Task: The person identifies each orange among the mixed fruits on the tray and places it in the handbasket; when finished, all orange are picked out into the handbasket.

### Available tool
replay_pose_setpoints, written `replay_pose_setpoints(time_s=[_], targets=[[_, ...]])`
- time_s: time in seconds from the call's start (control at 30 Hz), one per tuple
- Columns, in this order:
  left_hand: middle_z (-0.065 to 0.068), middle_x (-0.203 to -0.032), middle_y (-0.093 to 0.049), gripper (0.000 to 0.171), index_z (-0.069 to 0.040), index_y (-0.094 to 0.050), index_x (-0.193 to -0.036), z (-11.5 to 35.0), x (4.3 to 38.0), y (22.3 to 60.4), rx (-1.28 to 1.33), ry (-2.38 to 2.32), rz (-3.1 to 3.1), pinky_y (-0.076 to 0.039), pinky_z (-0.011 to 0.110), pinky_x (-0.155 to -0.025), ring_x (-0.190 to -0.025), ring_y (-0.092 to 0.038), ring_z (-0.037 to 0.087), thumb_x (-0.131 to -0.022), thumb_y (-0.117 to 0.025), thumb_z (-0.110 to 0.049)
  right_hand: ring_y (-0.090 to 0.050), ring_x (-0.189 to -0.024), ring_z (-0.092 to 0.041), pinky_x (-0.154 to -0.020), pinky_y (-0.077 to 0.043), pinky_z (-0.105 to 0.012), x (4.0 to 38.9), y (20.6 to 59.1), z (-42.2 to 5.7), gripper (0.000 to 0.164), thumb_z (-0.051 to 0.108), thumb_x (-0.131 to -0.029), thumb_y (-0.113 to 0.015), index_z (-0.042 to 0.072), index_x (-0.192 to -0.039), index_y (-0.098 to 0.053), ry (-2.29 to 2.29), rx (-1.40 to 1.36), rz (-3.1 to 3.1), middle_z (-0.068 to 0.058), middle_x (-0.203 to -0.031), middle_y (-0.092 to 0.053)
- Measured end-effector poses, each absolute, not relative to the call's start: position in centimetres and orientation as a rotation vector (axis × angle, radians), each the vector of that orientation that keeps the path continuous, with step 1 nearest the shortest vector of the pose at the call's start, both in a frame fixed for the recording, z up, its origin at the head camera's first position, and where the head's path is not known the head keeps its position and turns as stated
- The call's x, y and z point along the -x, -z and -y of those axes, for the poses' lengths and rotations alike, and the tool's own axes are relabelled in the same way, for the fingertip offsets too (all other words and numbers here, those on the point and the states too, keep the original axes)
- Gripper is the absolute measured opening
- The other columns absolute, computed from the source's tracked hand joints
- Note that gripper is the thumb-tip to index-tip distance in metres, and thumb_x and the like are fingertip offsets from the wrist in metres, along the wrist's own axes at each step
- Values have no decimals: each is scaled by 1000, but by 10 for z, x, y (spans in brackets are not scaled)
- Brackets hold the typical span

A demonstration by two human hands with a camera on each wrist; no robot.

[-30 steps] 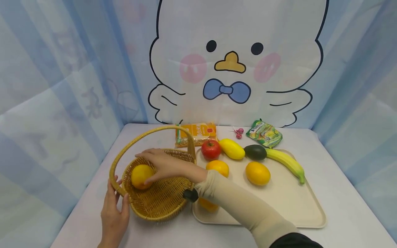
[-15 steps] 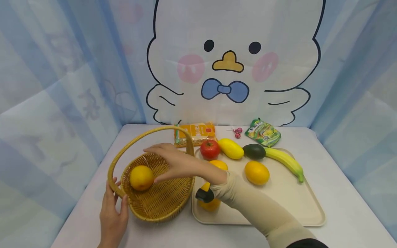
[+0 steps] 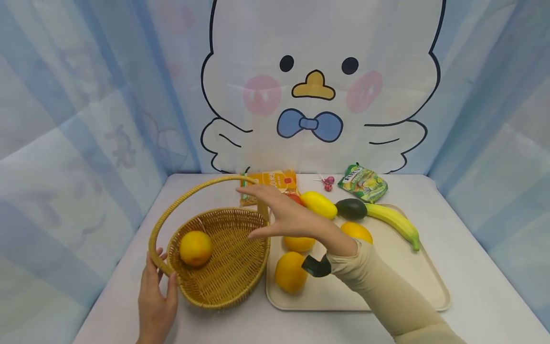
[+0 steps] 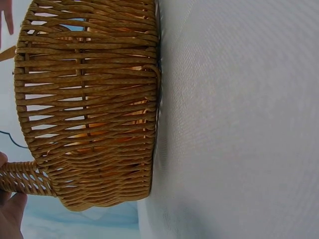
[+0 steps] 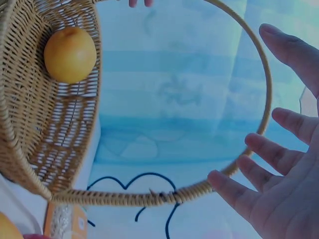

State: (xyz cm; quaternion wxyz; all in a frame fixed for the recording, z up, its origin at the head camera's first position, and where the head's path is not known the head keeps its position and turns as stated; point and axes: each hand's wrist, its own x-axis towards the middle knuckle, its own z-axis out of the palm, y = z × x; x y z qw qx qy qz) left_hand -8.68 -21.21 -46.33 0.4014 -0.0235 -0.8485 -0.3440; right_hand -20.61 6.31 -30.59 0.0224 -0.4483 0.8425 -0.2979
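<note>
A wicker basket (image 3: pixel 223 258) with a tall hoop handle stands at the left, one round yellow-orange fruit (image 3: pixel 195 248) lying at its left side. At the base of the handle, my left hand (image 3: pixel 157 296) grips it between thumb and fingers; the left wrist view shows that grip at the handle (image 4: pixel 27 178). My right hand (image 3: pixel 292 210) holds nothing and hovers over the basket's right edge and the tray, fingers spread. In the right wrist view its fingers (image 5: pixel 279 154) overlap the handle. Beneath that arm, several yellow-orange fruits, one at the front left (image 3: pixel 291 273), lie on the beige tray (image 3: pixel 404 286).
Along the tray's back are a partly hidden red apple (image 3: pixel 295 198), a yellow oval fruit (image 3: pixel 319 204), a dark green avocado-like fruit (image 3: pixel 351 209) and a banana (image 3: pixel 395 223). Behind stand an orange packet (image 3: pixel 275 179), lollipops (image 3: pixel 328 182) and a green bag (image 3: pixel 363 183).
My right hand has let go of the round fruit in the basket and moved right and up, out over the tray. The left hand keeps its grip on the handle.
</note>
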Motion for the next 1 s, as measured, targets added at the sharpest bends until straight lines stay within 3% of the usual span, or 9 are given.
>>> replay_pose_setpoints(time_s=[0.4,0.63,0.87,1.0], targets=[[24,-139,-44,90,-8,-19,-151,212,87,463,56,875,2153,-26,-6,-104,-131,-28,-13,-77,-63,19,-34,-138,-22,-114,-37,-51,209,303,-96,87,33,-75,-79,21,-147,-32,1033,1270,-2659,0,-151,-35],[24,-138,-44,90,-9,-18,-151,212,87,463,47,878,2162,-25,-6,-104,-130,-28,-14,-77,-62,19,-49,-121,-24,-103,-51,-45,204,297,-112,87,28,-75,-80,23,-147,-32,1098,1188,-2689,-2,-151,-34],[25,-138,-44,91,-9,-17,-151,212,87,464,50,874,2164,-24,-7,-103,-130,-27,-15,-77,-62,19,-35,-137,-23,-110,-44,-43,195,295,-127,86,27,-76,-79,23,-148,-30,1150,1134,-2700,-1,-155,-27],[25,-138,-44,92,-7,-18,-151,213,87,465,65,870,2153,-25,-7,-103,-131,-27,-14,-76,-63,20,-34,-137,-23,-112,-43,-44,192,298,-134,87,29,-75,-79,26,-147,-30,1178,1092,-2730,-1,-154,-29]])
